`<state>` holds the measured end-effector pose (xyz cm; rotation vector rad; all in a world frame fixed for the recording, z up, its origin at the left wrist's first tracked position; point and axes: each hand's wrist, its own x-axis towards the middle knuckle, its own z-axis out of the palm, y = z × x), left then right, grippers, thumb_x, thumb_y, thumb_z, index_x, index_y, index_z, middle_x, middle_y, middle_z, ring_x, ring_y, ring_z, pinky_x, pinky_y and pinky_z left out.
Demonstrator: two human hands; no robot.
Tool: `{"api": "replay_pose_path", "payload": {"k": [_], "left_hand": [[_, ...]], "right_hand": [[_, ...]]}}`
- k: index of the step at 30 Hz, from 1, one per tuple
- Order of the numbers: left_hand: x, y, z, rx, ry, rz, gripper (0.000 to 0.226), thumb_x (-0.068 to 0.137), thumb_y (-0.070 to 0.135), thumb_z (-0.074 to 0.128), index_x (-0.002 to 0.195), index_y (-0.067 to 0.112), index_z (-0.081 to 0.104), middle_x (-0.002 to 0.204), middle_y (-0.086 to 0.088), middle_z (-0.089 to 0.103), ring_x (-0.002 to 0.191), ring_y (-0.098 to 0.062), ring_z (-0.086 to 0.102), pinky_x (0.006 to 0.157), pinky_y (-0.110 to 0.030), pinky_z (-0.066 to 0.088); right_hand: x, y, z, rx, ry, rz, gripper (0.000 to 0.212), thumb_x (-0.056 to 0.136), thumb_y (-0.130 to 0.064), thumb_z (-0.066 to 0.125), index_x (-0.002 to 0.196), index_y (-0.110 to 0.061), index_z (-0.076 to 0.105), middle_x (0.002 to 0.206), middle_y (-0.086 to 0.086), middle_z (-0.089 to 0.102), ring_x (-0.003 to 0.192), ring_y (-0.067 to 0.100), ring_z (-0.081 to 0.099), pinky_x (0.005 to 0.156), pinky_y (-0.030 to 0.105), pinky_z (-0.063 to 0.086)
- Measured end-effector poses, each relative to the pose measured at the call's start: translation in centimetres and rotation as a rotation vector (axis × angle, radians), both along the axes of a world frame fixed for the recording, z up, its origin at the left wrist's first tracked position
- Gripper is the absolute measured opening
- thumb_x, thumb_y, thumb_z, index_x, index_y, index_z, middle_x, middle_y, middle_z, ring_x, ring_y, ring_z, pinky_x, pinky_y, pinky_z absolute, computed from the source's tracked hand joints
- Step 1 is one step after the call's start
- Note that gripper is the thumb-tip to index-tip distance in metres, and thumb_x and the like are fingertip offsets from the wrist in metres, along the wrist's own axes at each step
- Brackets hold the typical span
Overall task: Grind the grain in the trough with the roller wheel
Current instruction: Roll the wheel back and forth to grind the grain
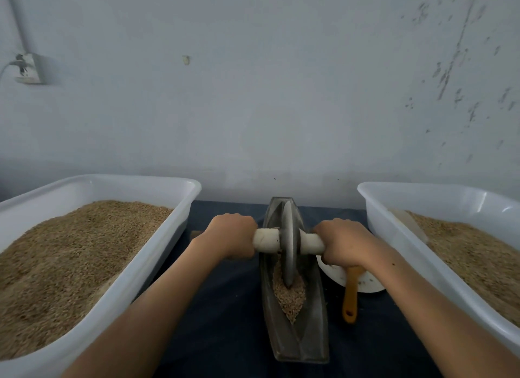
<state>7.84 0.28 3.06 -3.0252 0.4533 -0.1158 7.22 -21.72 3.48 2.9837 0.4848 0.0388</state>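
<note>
Grip: both our hands curl round the white cloth-wrapped axle handle (287, 241), left hand (235, 235) and right hand (344, 242) on either side of the grey metal roller wheel (289, 245).
Wheel: it stands upright in the long grey boat-shaped metal trough (298, 335).
Trough: brown grain (289, 296) lies heaped at its near half, touching the wheel.
Tubs: we see a white plastic tub (157, 254) at left and another white plastic tub (394, 237) at right, both holding tan grain.
Nearby: a white bowl (365, 285) with an orange-handled brush (350, 299), partly hidden by our right wrist.
Surface: dark blue cloth (219, 307).

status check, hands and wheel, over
Left hand and right hand grip the axle handles. Roller wheel upright in trough, on grain. Nothing blocking.
</note>
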Motion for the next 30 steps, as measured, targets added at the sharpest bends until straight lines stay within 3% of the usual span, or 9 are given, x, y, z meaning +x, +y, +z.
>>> {"api": "replay_pose_path", "payload": {"k": [5, 9, 15, 20, 22, 25, 30], "left_hand": [[0.0, -0.4, -0.9, -0.038, -0.285, 0.009, 0.024, 0.084, 0.032, 0.061, 0.104, 0.023, 0.052, 0.095, 0.002, 0.063, 0.083, -0.016, 0.058, 0.067, -0.028, 0.038], [-0.1, -0.6, -1.1, -0.044, -0.352, 0.022, 0.021, 0.085, 0.031, 0.059, 0.103, 0.022, 0.051, 0.093, 0.001, 0.062, 0.081, -0.017, 0.057, 0.065, -0.028, 0.036], [0.1, -0.2, 0.0, 0.002, -0.09, 0.0, 0.028, 0.081, 0.031, 0.061, 0.105, 0.017, 0.058, 0.089, 0.001, 0.06, 0.079, -0.016, 0.056, 0.068, -0.029, 0.042], [0.0, 0.2, 0.3, -0.038, 0.145, -0.009, 0.034, 0.077, 0.032, 0.068, 0.106, 0.016, 0.059, 0.081, 0.004, 0.054, 0.076, -0.014, 0.053, 0.068, -0.028, 0.041], [0.1, 0.2, 0.2, -0.035, 0.098, -0.009, 0.031, 0.077, 0.033, 0.067, 0.103, 0.018, 0.058, 0.077, 0.005, 0.051, 0.074, -0.014, 0.052, 0.066, -0.029, 0.041], [0.0, 0.0, -0.2, 0.003, -0.117, -0.004, 0.024, 0.078, 0.033, 0.062, 0.098, 0.02, 0.057, 0.077, 0.005, 0.054, 0.068, -0.013, 0.049, 0.062, -0.029, 0.038], [0.2, -0.2, -1.1, -0.042, -0.291, 0.014, 0.023, 0.081, 0.034, 0.061, 0.1, 0.023, 0.053, 0.09, 0.003, 0.062, 0.071, -0.013, 0.048, 0.065, -0.029, 0.036]], "right_hand": [[0.6, 0.2, -1.6, 0.076, -0.305, -0.033, 0.021, 0.084, -0.016, 0.057, 0.093, -0.03, 0.043, 0.079, -0.006, 0.055, 0.066, 0.016, 0.044, 0.06, 0.03, 0.031], [0.9, 0.0, -2.3, 0.117, -0.39, -0.014, 0.023, 0.086, -0.017, 0.054, 0.087, -0.028, 0.035, 0.079, -0.006, 0.057, 0.064, 0.016, 0.042, 0.059, 0.03, 0.028], [0.2, 0.2, -0.7, 0.047, -0.175, 0.007, 0.019, 0.082, -0.017, 0.059, 0.091, -0.028, 0.048, 0.085, -0.005, 0.058, 0.071, 0.014, 0.048, 0.062, 0.027, 0.033], [-0.3, 0.1, 0.2, -0.016, 0.001, 0.026, 0.023, 0.08, -0.019, 0.06, 0.103, -0.022, 0.06, 0.082, -0.004, 0.058, 0.073, 0.014, 0.055, 0.05, 0.023, 0.03], [-0.2, 0.1, 0.1, -0.001, -0.02, 0.025, 0.021, 0.081, -0.019, 0.059, 0.102, -0.024, 0.059, 0.084, -0.004, 0.06, 0.074, 0.014, 0.056, 0.052, 0.024, 0.031], [0.1, 0.1, -0.7, 0.039, -0.163, 0.012, 0.017, 0.082, -0.017, 0.057, 0.093, -0.028, 0.05, 0.089, -0.004, 0.062, 0.072, 0.015, 0.051, 0.058, 0.027, 0.032], [0.4, 0.3, -1.9, 0.103, -0.353, -0.012, 0.025, 0.086, -0.016, 0.054, 0.087, -0.029, 0.032, 0.076, -0.007, 0.05, 0.065, 0.016, 0.041, 0.059, 0.029, 0.028]]}}
